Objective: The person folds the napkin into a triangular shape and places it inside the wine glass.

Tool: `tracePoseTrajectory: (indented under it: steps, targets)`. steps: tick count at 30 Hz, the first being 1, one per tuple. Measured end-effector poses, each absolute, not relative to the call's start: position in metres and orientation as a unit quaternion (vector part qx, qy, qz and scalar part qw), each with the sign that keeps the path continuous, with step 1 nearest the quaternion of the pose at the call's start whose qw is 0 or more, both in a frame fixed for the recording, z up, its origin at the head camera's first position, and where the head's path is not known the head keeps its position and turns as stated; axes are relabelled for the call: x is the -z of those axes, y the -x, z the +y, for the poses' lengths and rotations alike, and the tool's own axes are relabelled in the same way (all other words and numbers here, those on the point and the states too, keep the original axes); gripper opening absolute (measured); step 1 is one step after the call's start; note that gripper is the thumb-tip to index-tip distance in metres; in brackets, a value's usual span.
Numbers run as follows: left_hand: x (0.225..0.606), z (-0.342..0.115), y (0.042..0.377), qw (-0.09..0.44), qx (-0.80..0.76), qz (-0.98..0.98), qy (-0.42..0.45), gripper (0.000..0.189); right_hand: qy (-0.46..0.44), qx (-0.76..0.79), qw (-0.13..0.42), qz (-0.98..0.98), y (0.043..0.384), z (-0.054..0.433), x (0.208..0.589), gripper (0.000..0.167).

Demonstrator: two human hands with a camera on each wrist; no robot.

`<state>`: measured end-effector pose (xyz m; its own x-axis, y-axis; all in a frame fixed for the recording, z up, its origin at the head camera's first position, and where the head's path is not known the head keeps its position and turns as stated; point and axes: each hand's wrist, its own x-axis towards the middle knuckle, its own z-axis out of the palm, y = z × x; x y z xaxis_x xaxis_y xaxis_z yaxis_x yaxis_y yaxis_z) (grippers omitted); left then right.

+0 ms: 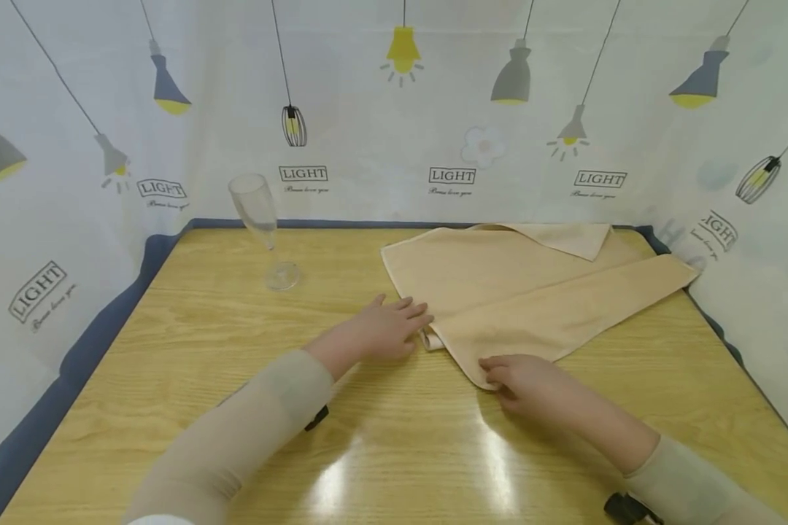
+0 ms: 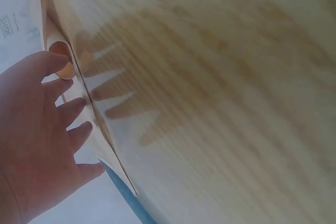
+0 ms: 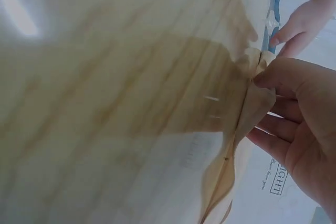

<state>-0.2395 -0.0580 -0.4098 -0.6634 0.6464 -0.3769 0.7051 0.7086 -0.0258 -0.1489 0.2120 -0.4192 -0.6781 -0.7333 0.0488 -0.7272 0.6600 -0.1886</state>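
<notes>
A peach cloth with a pale hem lies spread over the right half of the table, its far edge folded over. At its near corner my right hand pinches the edge between thumb and fingers; the right wrist view shows the hand with the cloth at its fingertips. My left hand is at the cloth's left edge, fingers spread and fairly straight, next to a small rolled bit of cloth. In the left wrist view those fingers extend over the hem, gripping nothing.
A clear champagne flute stands at the back left of the wooden table. White sheeting printed with lamps encloses the table's back and sides, with a blue border along the table edge.
</notes>
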Motion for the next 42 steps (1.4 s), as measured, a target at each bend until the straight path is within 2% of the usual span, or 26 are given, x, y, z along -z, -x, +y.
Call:
tracePoseTrajectory:
  steps: [7,16,24,32,42]
  targets:
    - [0.416,-0.059,0.24,0.182,0.085,0.906,-0.372,0.056,0.373,0.079,-0.015,0.924,0.148,0.224,0.413,0.018]
    - [0.415,-0.063,0.235,0.182,0.081,0.906,-0.374,0.055,0.317,0.117,-0.008,0.941,0.139,0.248,0.371,0.015]
    - [0.417,-0.076,0.233,0.18,0.07,0.908,-0.371,0.055,0.34,0.158,0.086,0.923,0.136,0.27,0.345,0.037]
    - [0.414,-0.085,0.231,0.178,0.073,0.905,-0.38,0.053,0.348,0.132,0.192,0.908,0.128,0.273,0.358,0.032]
    - [0.412,-0.078,0.229,0.163,0.082,0.908,-0.377,0.05,0.404,0.105,0.176,0.892,0.109,0.248,0.372,0.04]
